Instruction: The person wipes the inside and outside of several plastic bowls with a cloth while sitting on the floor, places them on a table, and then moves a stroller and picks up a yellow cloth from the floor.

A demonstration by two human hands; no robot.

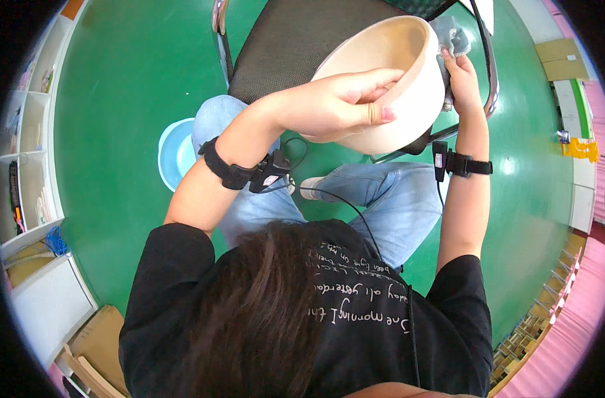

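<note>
A deep cream bowl (416,85), tilted on its side, is held over a black chair seat (286,43). My left hand (339,103) grips its near rim, fingers at the opening and thumb against the outer wall. On the bowl's far right side, my right hand (463,76) is closed on a crumpled bluish-grey cloth (450,34), its fingertips pinching the fabric. Part of that cloth is hidden behind the bowl. Both wrists carry black straps with small devices.
A light-blue basin (173,156) sits on the green floor (117,146) beside my left knee. Metal chair arms (221,20) rise around the seat. White shelves (34,126) line the left; cardboard boxes (561,60) stand at the right. A thin black cable (345,199) crosses my lap.
</note>
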